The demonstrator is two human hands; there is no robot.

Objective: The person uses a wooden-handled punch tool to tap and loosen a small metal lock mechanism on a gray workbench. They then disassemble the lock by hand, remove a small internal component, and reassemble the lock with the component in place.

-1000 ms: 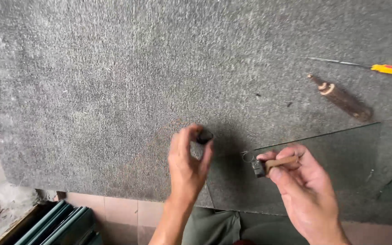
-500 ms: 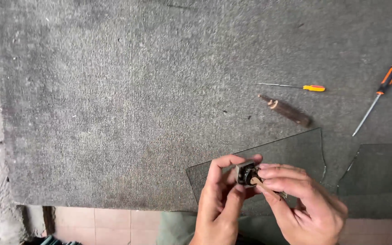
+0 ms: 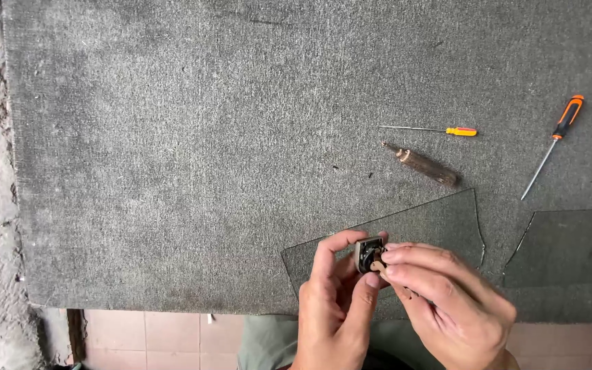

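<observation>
Grey felt covers the table (image 3: 173, 171), its near edge above a pink tiled floor (image 3: 145, 336). Nearest, the left hand (image 3: 334, 301) pinches a small dark metal block (image 3: 368, 252) between thumb and curled fingers, while the right hand (image 3: 447, 301) closes its fingertips on a thin brown handle (image 3: 380, 268) meeting that block. Both hover over a glass pane (image 3: 440, 223). Beyond lie a wooden-handled tool (image 3: 423, 164), a yellow-handled screwdriver (image 3: 433, 129) and, well apart at right, an orange-handled screwdriver (image 3: 556, 140).

Left hand (image 3: 337, 301) and right hand (image 3: 447, 301) meeting at the lower frame edge, fingertips (image 3: 393, 257) pinched together, wrists angled inward.
</observation>
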